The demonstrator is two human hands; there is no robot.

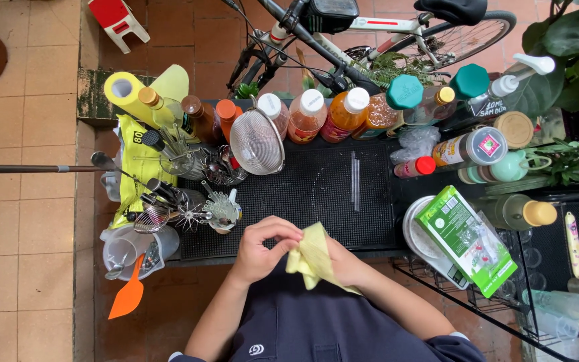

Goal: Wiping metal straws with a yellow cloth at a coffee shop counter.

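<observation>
While bunched at lower centre of the frame just below the black mat (316, 194), yellow cloth (313, 255) pinched by left hand (259, 248) and cupped underneath by right hand (343, 265), kept taut between both.

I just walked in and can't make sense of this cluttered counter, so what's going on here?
A person stands at a black rubber bar mat and holds a pale yellow cloth in both hands. The left hand pinches its upper edge; the right hand grips it from underneath, mostly hidden. A wire strainer and a row of syrup bottles stand behind the mat, and a green carton lies to the right.
</observation>
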